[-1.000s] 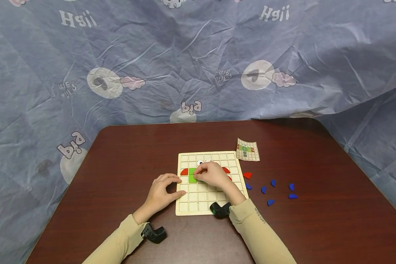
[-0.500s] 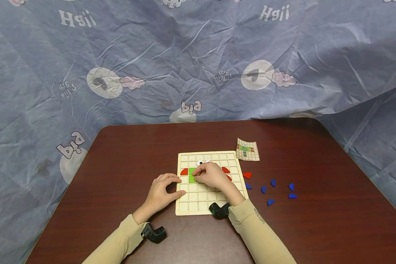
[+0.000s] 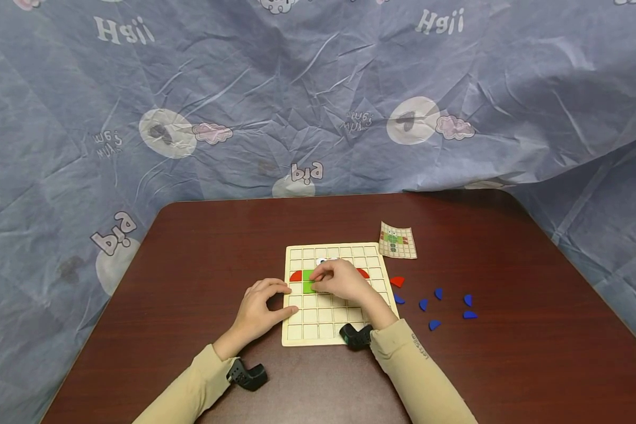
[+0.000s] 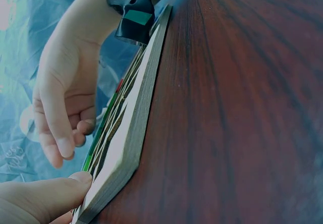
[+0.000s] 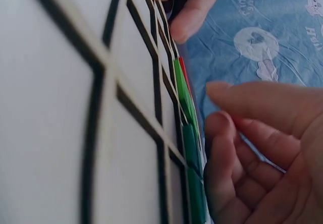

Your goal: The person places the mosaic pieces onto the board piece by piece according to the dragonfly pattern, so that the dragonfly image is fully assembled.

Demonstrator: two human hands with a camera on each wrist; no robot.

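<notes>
A pale wooden grid board point(image 3: 310, 333) lies on the table. My left hand point(image 3: 257, 306) rests at its left edge, thumb over the rim, fingers spread. Over the board's middle is my right hand point(image 3: 344, 281), its fingers loosely bent close to the pieces. No piece shows between its thumb and fingers. Light green squares point(image 3: 308, 275) sit in the grid beside a red quarter-round piece point(image 3: 295, 276). Another red piece point(image 3: 363, 273) shows at the right, and a white eye piece point(image 3: 320, 260) is partly hidden. Dark green pieces point(image 5: 194, 188) lie near the right fingers in the right wrist view.
A picture card point(image 3: 403, 248) lies by the board's upper right corner. Right of the board are a loose red piece point(image 3: 397, 282) and several blue pieces point(image 3: 423, 305). The brown table point(image 3: 217, 247) ends at a patterned blue cloth point(image 3: 318, 94).
My right hand shifts slightly over the same spot, and its wrist now hides the lower red piece at the right. My left hand stays still.
</notes>
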